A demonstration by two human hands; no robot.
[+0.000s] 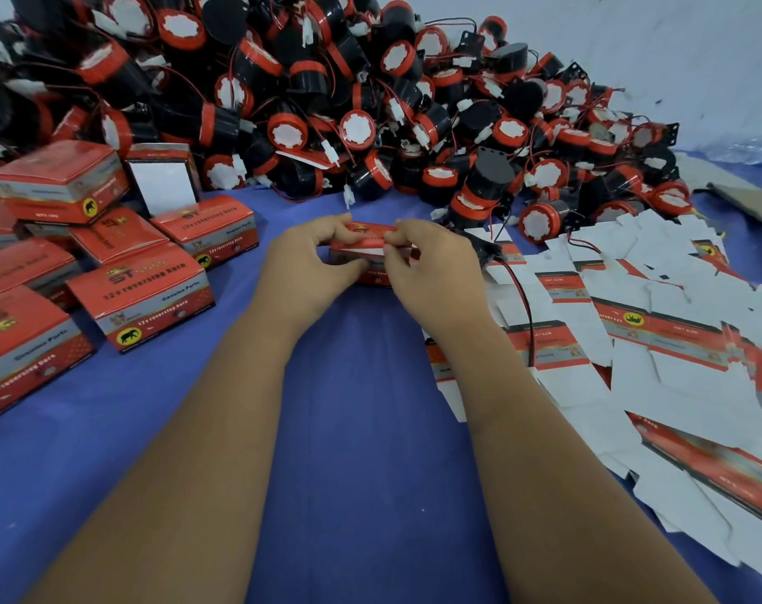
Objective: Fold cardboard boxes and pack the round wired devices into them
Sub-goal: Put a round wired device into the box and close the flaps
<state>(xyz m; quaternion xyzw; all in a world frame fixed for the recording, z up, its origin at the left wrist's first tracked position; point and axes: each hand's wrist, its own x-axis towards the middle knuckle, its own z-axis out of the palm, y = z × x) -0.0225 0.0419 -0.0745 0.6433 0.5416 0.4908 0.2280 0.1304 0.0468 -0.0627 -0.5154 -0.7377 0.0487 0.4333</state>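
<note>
**Squarely between both hands: one box, lying crosswise**

Right now the small red box sits on the blue table cover, straight ahead of the person and midway between the two arms, so neither hand is nearer than the other. Its long axis runs left to right across the view. The left hand grips its left end with curled fingers, thumb on the near face. The right hand pinches the top flap near the right end. A white strip of flap shows along the top edge, facing up and toward the person, so the box looks not yet closed. Finished boxes lie to the left, flat blanks to the right, and the heap of round devices beyond.
</note>
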